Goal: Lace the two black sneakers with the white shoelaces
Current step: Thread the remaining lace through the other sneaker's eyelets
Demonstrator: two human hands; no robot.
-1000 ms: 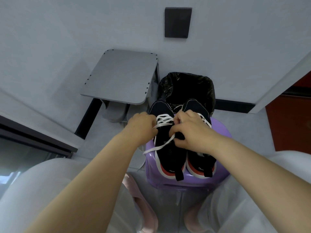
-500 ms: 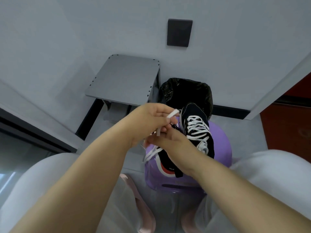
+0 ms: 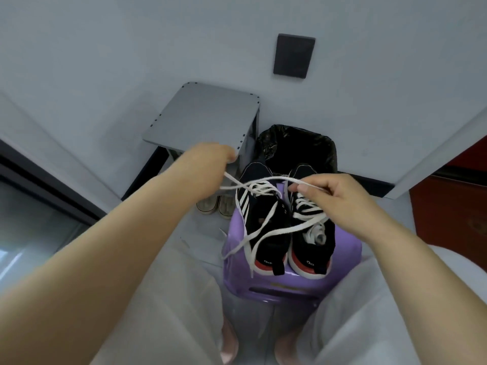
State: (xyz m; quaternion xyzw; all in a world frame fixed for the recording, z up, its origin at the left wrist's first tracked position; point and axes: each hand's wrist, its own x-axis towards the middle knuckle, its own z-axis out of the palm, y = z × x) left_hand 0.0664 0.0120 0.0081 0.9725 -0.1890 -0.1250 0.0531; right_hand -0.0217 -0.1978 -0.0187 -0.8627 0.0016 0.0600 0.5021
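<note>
1. Vs 0.5 s ago: the hands were bunched together over the near-left shoe. Now they're spread apart, and the white lace [image 3: 290,229] is drawn out between them in crossing strands.
2. The left sneaker [image 3: 263,225], hidden by the hands before, is now in view w/ its white side stripes. Its lace runs only thru the front eyelets, and loose lengths trail over its heel and off the stool edge.
3. The right sneaker [image 3: 311,248] is beside it, touching, toes pointing away. It's laced up, w/ its front part behind the right hand.
4. Both shoes sit on a purple stool [image 3: 290,288] between the person's knees.
5. Around: a black-lined bin [image 3: 297,151] is just beyond the toes and a grey side table [image 3: 205,119] is to its left. A pale pair of shoes [image 3: 218,206] sits on the floor under that table, and there's a dark wall plate [image 3: 293,56] above.
6. Left hand [image 3: 210,158]: arm stretched fwd-left, raised above the shoes. It's closed on one lace end, w/ fingers tucked under and mostly hidden.
7. Right hand [image 3: 340,201]: over the right sneaker, thumb and forefinger pinching the other strand, remaining fingers curled.
</note>
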